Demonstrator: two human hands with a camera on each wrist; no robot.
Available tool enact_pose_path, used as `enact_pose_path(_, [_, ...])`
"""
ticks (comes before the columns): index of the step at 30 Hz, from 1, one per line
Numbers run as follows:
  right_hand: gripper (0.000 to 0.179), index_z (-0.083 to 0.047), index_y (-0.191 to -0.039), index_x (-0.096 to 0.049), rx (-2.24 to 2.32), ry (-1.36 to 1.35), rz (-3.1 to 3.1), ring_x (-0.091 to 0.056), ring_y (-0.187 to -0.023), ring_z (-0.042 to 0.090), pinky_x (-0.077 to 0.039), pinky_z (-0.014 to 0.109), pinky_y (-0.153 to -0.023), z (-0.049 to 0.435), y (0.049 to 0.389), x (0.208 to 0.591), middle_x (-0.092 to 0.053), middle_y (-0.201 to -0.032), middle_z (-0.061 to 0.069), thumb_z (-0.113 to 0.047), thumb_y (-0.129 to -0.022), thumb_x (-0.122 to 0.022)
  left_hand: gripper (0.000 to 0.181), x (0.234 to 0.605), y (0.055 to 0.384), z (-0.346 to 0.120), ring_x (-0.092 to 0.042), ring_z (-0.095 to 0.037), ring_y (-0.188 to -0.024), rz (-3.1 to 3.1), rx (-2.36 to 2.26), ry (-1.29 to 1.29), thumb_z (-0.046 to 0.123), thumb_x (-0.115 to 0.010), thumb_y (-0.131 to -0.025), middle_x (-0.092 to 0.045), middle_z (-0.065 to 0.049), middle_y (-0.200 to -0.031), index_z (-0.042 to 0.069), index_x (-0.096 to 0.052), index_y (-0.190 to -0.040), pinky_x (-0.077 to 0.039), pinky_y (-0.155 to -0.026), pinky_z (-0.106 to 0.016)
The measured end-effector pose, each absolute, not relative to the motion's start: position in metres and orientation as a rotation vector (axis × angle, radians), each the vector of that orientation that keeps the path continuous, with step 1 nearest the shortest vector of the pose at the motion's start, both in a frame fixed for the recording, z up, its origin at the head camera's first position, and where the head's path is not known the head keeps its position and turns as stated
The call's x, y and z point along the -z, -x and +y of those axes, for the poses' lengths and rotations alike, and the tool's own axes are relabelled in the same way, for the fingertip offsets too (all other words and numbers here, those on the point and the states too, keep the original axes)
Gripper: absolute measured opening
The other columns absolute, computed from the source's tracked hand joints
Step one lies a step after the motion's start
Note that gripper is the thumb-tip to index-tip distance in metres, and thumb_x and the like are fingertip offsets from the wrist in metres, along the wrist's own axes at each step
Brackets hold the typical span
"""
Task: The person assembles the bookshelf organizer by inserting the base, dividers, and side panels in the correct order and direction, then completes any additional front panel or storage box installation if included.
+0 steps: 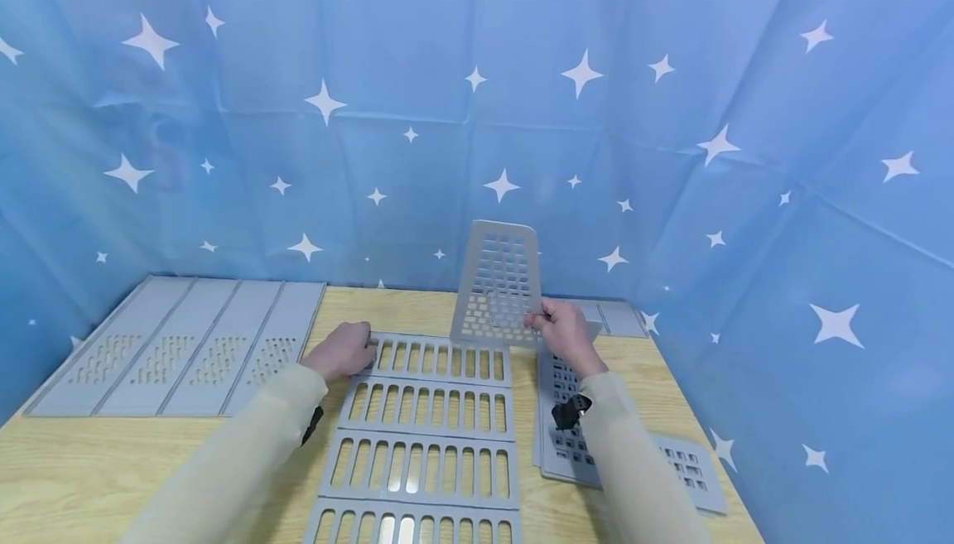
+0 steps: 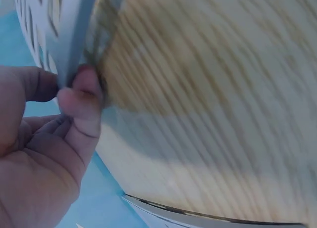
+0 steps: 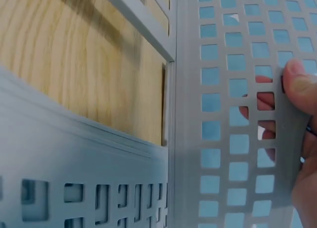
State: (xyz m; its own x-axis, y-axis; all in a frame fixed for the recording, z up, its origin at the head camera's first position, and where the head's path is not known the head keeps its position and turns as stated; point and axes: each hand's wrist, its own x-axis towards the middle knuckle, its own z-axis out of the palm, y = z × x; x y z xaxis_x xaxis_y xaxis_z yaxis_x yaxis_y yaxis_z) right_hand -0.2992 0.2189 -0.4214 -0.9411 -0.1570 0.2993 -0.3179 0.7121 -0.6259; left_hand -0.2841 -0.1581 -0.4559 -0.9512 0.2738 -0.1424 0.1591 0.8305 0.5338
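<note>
Sleeves, pale, one pair, nearest the lens: your left sleeve (image 1: 224, 445) at 8 o'clock on the head view's dial, your right sleeve (image 1: 641, 461) at 5.

Slotted panel (image 1: 425, 434), grey, four rows in sight, at 6 o'clock above the wooden table (image 1: 659, 399). Your left hand (image 1: 343, 352), at 8, pinches its far left corner.

Gridded panel (image 3: 225, 134), grey, held near upright just off the hub towards 5 o'clock. Your right hand (image 1: 570, 330), at 4, clamps its right border, thumb in front, fingers behind. Whether its lower edge touches the slotted panel, you cannot tell.

Seamed panel (image 1: 190, 320), at 8 to 9. Panel stack (image 1: 549, 428), at 5. Part-hidden small piece (image 1: 713, 478), between 4 and 5.

Handling, by judgement: both held panels look light, thin, fairly stiff, smooth enough to slip; narrow bars may bend or crack. Take hold at the solid borders, clear of the openings.

Views compared: your right-wrist view shows fingertips through the grid, hidden from overhead; your left-wrist view shows thumb and fingers either side of the slotted edge, where the head view gives mostly the hand's back.
</note>
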Motion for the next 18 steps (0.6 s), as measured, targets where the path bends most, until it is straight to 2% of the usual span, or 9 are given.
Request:
enact_pose_path(5, [0.008,-0.002,-0.095,-0.077,-0.982,-0.433,-2.642,-0.043,-0.051,0.011,-0.032,0.025,-0.05,0.217,0.296,0.42,-0.078,-0.085,0.012,-0.006,-0.097,-0.07,0.022,0.458,0.284,-0.158,-0.037,-0.015,-0.051,2.849,-0.797,-0.369,0.007,-0.047,-0.103,-0.043,-0.003,-0.06,0.006,-0.054,-0.083,-0.036,-0.051,-0.03])
enact_pose_path(8, [0.009,-0.002,-0.093,-0.075,-0.959,-0.408,-2.644,-0.044,-0.05,0.014,-0.03,0.025,-0.049,0.218,0.296,0.417,-0.077,-0.085,0.012,-0.007,-0.099,-0.069,0.022,0.459,0.284,-0.157,-0.035,-0.015,-0.052,2.849,-0.809,-0.414,0.007,-0.047,-0.103,-0.041,-0.002,-0.06,0.008,-0.051,-0.081,-0.034,-0.052,-0.031])
enact_pose_path(10, [0.013,-0.003,-0.089,-0.071,-0.965,-0.345,-2.674,-0.049,-0.052,0.016,-0.031,0.025,-0.05,0.219,0.297,0.415,-0.076,-0.083,0.011,-0.01,-0.1,-0.068,0.02,0.46,0.285,-0.158,-0.032,-0.014,-0.052,2.843,-0.815,-0.445,0.007,-0.046,-0.103,-0.039,-0.001,-0.06,0.005,-0.053,-0.084,-0.033,-0.052,-0.031])
enact_pose_path(13, [0.017,-0.004,-0.087,-0.069,-0.982,-0.228,-2.733,-0.053,-0.057,0.017,-0.032,0.027,-0.052,0.219,0.298,0.41,-0.076,-0.084,0.009,-0.014,-0.101,-0.067,0.019,0.46,0.285,-0.159,-0.03,-0.013,-0.05,2.833,-0.839,-0.481,0.006,-0.046,-0.103,-0.038,0.001,-0.058,-0.004,-0.061,-0.108,-0.033,-0.052,-0.031])
enact_pose_path(16, [0.016,-0.005,-0.094,-0.072,-0.956,-0.163,-2.783,-0.051,-0.058,0.018,-0.034,0.029,-0.053,0.219,0.299,0.405,-0.076,-0.083,0.01,-0.017,-0.101,-0.067,0.037,0.459,0.285,-0.162,-0.031,-0.012,-0.049,2.8,-0.881,-0.477,0.008,-0.047,-0.104,-0.04,0.001,-0.058,-0.009,-0.054,-0.136,-0.035,-0.051,-0.031])
enact_pose_path(18, [0.016,-0.004,-0.098,-0.073,-0.936,-0.158,-2.801,-0.051,-0.059,0.018,-0.036,0.03,-0.054,0.219,0.299,0.404,-0.075,-0.085,0.011,-0.018,-0.102,-0.067,0.043,0.457,0.285,-0.163,-0.033,-0.012,-0.048,2.775,-0.902,-0.463,0.01,-0.049,-0.105,-0.042,0.0,-0.058,-0.008,-0.049,-0.144,-0.036,-0.051,-0.031])
